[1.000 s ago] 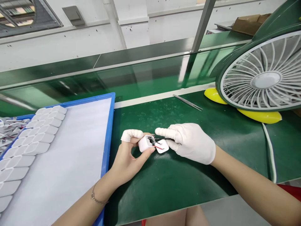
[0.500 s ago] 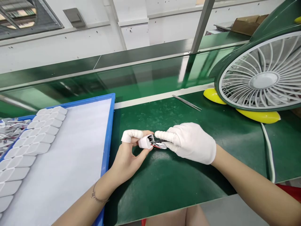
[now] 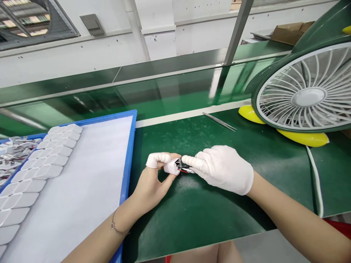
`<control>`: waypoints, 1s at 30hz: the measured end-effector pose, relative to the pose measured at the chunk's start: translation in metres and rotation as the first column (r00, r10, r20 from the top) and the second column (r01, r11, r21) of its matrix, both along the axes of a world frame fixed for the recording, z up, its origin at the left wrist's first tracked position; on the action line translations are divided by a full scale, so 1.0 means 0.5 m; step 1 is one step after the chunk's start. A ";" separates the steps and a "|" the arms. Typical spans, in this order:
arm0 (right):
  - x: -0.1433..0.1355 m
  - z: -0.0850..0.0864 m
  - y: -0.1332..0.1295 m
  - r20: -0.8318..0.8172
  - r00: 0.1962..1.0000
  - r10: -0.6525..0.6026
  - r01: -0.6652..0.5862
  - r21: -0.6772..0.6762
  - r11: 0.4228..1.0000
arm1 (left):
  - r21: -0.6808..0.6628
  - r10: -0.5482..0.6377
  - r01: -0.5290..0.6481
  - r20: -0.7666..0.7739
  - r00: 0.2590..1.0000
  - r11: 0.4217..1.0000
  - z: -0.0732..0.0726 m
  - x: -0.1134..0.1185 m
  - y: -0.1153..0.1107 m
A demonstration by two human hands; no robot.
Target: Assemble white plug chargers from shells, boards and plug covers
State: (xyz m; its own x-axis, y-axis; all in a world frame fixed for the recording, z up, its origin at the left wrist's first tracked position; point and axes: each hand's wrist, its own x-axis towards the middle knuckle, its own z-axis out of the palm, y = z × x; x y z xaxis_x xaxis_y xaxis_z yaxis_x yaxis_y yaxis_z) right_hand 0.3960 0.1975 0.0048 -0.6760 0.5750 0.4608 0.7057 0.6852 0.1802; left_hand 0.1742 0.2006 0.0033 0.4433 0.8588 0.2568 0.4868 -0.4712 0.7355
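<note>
My left hand, with a white finger cot on one finger, is closed around a small white plastic housing. The housing lies on its side, its open end facing right. Dark parts and red and black wires stick out of that opening. My right hand, in a white glove, pinches the wired electronic part at the opening. The glove hides its fingertips and much of that part. Both hands are just above the green table.
At left, a blue-rimmed tray holds rows of white housings; a heap of wired parts lies beyond them. Tweezers rest behind my right hand. A green fan with yellow feet stands at right, its white cable trailing forward.
The view has shifted slightly. My right hand now covers more of the wired part, and less of its pale piece shows outside the housing. My left hand keeps its hold.
</note>
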 end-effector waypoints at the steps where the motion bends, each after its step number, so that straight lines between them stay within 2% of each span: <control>1: 0.001 0.001 0.000 -0.002 1.000 0.000 0.000 0.004 1.000 | -0.003 0.003 -0.003 -0.003 1.000 1.000 0.000 0.000 0.000; 5: 0.005 0.011 0.001 -0.019 1.000 -0.021 0.022 0.020 1.000 | 0.010 0.025 -0.026 0.030 0.999 1.000 -0.001 -0.001 0.002; 10: 0.008 0.029 -0.007 -0.093 0.995 -0.036 0.041 0.044 0.998 | 0.062 0.117 -0.119 0.025 0.993 0.991 0.004 0.000 -0.001; 15: 0.001 0.026 -0.017 0.030 0.999 0.031 -0.033 0.084 0.996 | 0.116 0.202 -0.208 0.059 0.978 0.971 0.003 0.000 -0.006; 24: 0.003 0.026 -0.014 0.056 0.998 0.001 -0.008 0.127 0.992 | 0.102 0.218 -0.223 0.063 0.974 0.969 0.002 0.000 -0.007; 30: 0.000 0.026 -0.016 0.035 0.999 -0.011 0.005 0.146 0.989 | 0.138 0.197 -0.205 0.072 0.978 0.969 -0.002 0.000 -0.007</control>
State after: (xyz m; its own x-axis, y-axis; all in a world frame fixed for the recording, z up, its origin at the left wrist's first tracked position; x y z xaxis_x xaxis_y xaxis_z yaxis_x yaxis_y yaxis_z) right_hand 0.3958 0.1895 0.0179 -0.6890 0.5088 0.5161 0.7024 0.6442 0.3027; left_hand 0.1744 0.1970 0.0025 0.2464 0.8810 0.4039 0.5416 -0.4708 0.6965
